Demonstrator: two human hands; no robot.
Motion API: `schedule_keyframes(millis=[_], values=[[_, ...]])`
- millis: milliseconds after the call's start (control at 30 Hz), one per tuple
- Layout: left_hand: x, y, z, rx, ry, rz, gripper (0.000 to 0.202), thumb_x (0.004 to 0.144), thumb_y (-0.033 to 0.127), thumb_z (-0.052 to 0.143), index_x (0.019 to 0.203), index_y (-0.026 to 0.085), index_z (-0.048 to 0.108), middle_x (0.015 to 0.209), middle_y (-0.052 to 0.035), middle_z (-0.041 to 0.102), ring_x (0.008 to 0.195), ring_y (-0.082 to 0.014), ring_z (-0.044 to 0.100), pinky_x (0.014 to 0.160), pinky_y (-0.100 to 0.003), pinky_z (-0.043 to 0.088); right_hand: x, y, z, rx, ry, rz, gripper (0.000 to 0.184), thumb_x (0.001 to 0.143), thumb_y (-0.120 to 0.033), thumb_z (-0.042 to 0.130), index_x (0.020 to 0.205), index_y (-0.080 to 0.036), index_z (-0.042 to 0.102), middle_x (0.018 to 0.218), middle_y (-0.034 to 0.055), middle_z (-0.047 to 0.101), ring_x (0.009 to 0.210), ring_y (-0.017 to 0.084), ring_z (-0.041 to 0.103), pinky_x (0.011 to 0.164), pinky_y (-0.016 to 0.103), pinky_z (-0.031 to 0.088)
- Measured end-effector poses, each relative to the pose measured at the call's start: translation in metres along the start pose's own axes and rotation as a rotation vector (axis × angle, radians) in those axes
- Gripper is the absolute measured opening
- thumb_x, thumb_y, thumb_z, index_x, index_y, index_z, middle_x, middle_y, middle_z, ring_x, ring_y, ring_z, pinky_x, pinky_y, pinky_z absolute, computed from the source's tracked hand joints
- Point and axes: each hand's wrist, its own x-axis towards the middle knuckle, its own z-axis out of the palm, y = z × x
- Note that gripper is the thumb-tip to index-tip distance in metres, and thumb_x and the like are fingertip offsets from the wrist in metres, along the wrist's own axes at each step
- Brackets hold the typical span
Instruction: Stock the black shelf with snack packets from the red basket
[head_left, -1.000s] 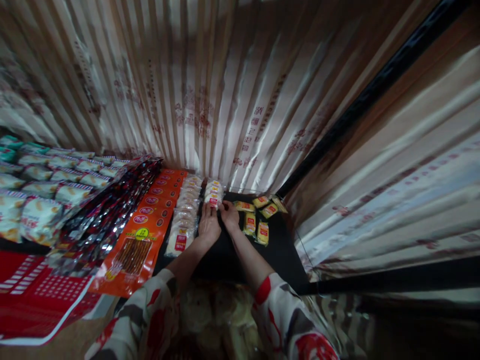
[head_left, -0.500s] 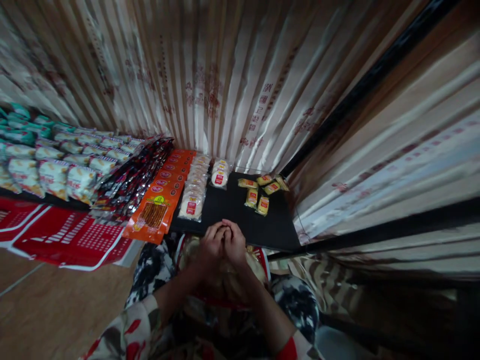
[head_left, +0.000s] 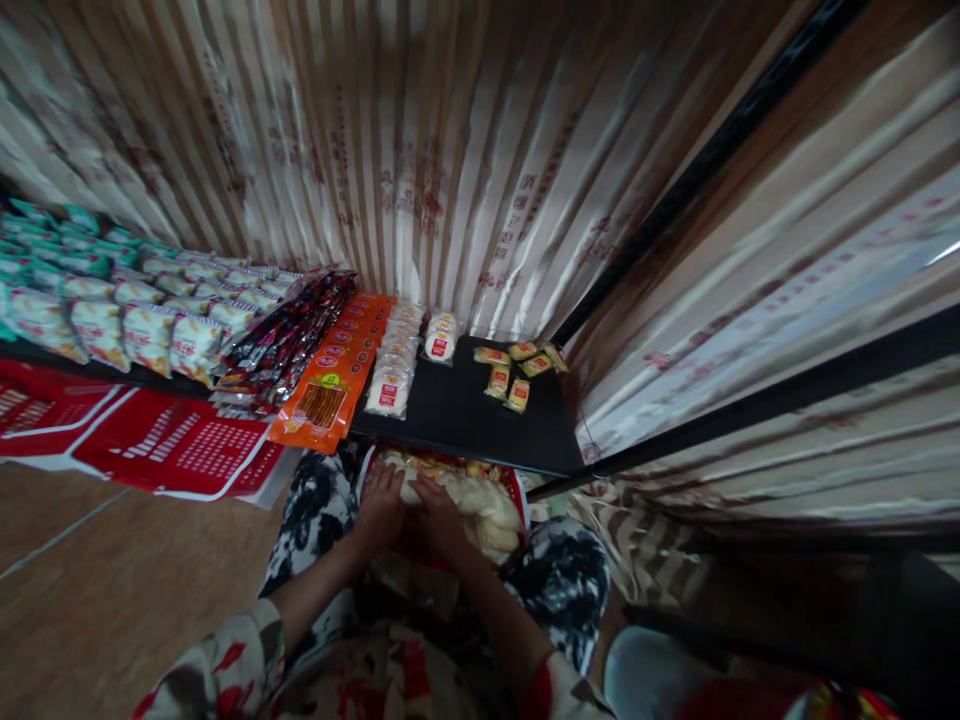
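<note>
A red-and-white bag [head_left: 519, 490] sits open between my knees, filled with pale, round wrapped snacks [head_left: 487, 508]. My left hand [head_left: 382, 508] lies over the left part of the contents, its fingers stretched forward. Close beside it, my right hand [head_left: 437, 512] reaches across the pale snacks with fingers extended to the left. Both hands touch the packets, and I see nothing lifted in either. My palms and the packets under them are hidden.
Ahead is a black shelf [head_left: 480, 430] with white cracker packs [head_left: 388, 388], small yellow packets [head_left: 517, 394] and an orange snack strip [head_left: 326, 390]. Dark shiny packets [head_left: 289, 340] and white bags [head_left: 150, 335] line the left. A black bar [head_left: 712, 425] runs along the right.
My hands were together, raised near the shelf's front edge. Now they are lower and apart, down on the snacks in the bag. The view has shifted slightly.
</note>
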Motion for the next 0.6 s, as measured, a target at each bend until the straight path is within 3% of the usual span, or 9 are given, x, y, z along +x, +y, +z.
schedule_keyframes(millis=[133,300,467,600], values=[[0.005,0.009,-0.008,-0.055,-0.001,-0.026,0.043,0.074,0.01,0.041,0.114,0.01,0.058,0.121,-0.0161,0.057,0.121,-0.0279,0.046,0.101,-0.049,0.038,0.0,-0.009,-0.009,-0.028,0.034,-0.025,0.035,0.081,-0.017,0.047,0.112,-0.017,0.064,0.115,0.0112,0.064,0.11,0.022,0.056,0.097,0.039,0.042],[0.015,0.026,-0.032,-0.195,-0.026,-0.019,0.034,0.079,0.022,0.046,0.108,0.012,0.061,0.116,-0.0127,0.061,0.117,-0.0254,0.05,0.099,-0.045,0.042,-0.001,-0.024,-0.038,0.06,0.096,-0.067,0.03,0.086,-0.027,0.044,0.104,-0.022,0.068,0.106,0.0075,0.068,0.1,0.021,0.061,0.093,0.038,0.045],[0.035,0.037,-0.063,-0.345,-0.049,-0.051,0.037,0.077,0.025,0.053,0.112,0.016,0.058,0.117,-0.0097,0.061,0.112,-0.0213,0.054,0.098,-0.039,0.043,0.0,-0.03,-0.069,0.318,0.16,0.064,0.03,0.085,-0.037,0.047,0.097,-0.023,0.07,0.097,0.0044,0.071,0.091,0.022,0.065,0.087,0.038,0.048],[0.05,0.035,-0.072,-0.454,-0.043,-0.13,0.044,0.075,0.023,0.055,0.119,0.014,0.053,0.119,-0.0115,0.059,0.11,-0.0208,0.055,0.092,-0.036,0.047,0.004,-0.03,-0.086,0.535,0.193,0.204,0.034,0.08,-0.046,0.051,0.092,-0.022,0.071,0.092,0.0039,0.072,0.087,0.022,0.066,0.081,0.037,0.05]])
